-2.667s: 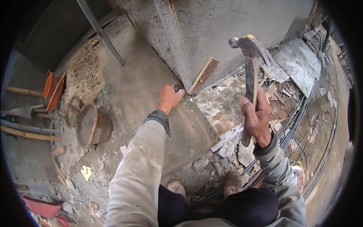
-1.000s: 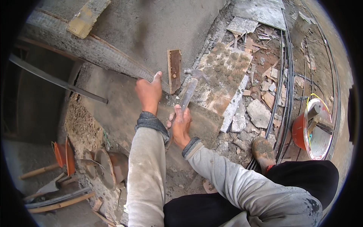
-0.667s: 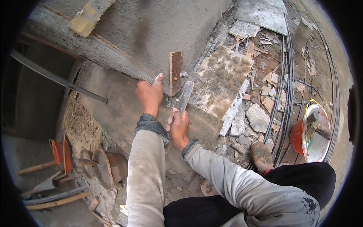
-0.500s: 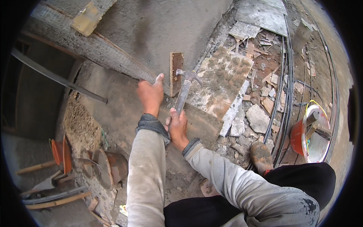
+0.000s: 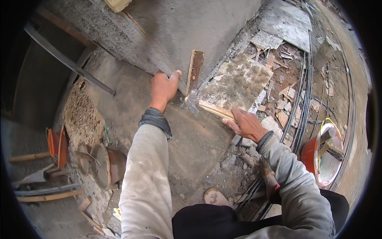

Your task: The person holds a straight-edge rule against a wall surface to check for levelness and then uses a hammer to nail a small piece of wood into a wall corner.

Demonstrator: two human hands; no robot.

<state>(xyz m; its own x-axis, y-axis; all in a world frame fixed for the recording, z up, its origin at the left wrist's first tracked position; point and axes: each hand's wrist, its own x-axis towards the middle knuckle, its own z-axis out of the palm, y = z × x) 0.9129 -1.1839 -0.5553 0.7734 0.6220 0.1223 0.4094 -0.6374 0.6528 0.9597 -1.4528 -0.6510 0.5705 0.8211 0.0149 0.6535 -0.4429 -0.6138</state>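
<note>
My right hand (image 5: 247, 125) is closed around the wooden handle of a claw hammer (image 5: 215, 110). The hammer's head is at the lower end of a short wooden piece (image 5: 195, 71), which leans against the grey plastered wall (image 5: 191, 28); whether they touch is not clear. My left hand (image 5: 164, 87) is closed on the end of a long cement-smeared board (image 5: 139, 47) along the wall's edge, thumb pointing toward the short piece. Its fingertips are hidden.
A dirty sheet (image 5: 238, 83) lies by the wall, with broken rubble beyond. Black cables (image 5: 302, 95) run along the right, near an orange bucket (image 5: 311, 153) holding tools. At left are a metal bar (image 5: 67, 59), a sand heap (image 5: 83, 117), a tipped bucket (image 5: 111, 165) and long-handled tools (image 5: 49, 196).
My right hand has moved right, and the hammer has swung from upright to nearly level, its head lower by the short piece. My left hand keeps its grip. The view has shifted.
</note>
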